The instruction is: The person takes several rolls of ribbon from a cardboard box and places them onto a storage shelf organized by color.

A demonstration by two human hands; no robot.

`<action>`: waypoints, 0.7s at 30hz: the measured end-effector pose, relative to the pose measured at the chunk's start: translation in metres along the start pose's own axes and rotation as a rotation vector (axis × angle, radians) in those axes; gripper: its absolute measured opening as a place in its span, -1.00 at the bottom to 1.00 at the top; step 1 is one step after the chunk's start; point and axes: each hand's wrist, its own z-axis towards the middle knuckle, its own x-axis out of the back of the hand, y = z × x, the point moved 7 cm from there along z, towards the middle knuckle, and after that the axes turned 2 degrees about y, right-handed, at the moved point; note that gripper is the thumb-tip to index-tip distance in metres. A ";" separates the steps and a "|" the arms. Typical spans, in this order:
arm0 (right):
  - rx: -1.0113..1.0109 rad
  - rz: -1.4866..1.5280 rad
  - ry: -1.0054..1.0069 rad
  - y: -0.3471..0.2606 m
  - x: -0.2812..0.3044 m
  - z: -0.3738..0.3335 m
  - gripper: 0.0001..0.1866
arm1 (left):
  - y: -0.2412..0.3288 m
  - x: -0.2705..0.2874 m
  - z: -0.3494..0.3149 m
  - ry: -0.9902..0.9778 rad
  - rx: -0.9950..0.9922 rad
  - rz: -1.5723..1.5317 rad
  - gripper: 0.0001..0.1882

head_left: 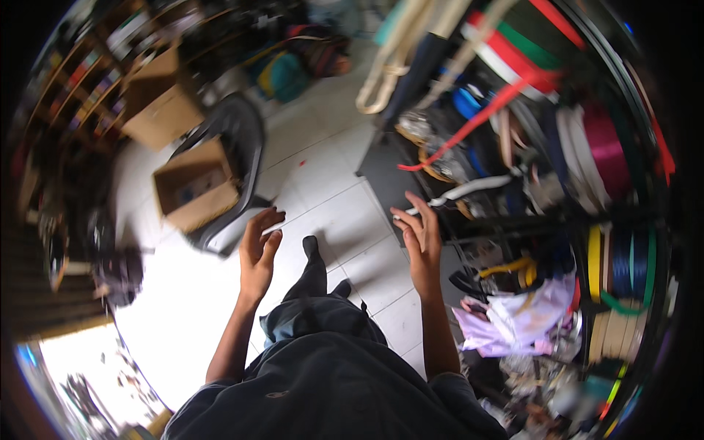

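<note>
Both of my hands are raised in front of me over the tiled floor, with nothing held in either. My left hand [259,246] has its fingers apart and slightly curled; it is nearest to a black chair [251,132] bearing an open cardboard box [196,187]. My right hand [421,238] is spread, its fingertips close to a white strap end [469,191] that hangs out from the shelf; I cannot tell whether they touch. A red ribbon [477,121] dangles from the same shelf, farther up.
Along the right runs a dark shelf [557,229] with rolls of ribbon, such as a maroon roll [605,150]. Below it lies a lilac plastic bag [513,319] among clutter. Another cardboard box [161,110] stands behind the chair, near wooden shelving [73,95]. Bright light covers the floor at left.
</note>
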 end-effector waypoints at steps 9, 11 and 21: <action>-0.173 0.093 -0.560 0.028 -0.237 -0.076 -0.64 | -0.035 0.194 -0.173 0.567 0.154 -0.099 -0.85; -0.140 0.057 -0.676 0.029 -0.289 -0.095 -0.69 | -0.045 0.234 -0.203 0.648 0.190 -0.125 -0.83; -0.274 0.064 -0.968 0.048 -0.533 -0.188 -0.78 | -0.047 0.457 -0.330 1.006 0.258 0.019 -0.43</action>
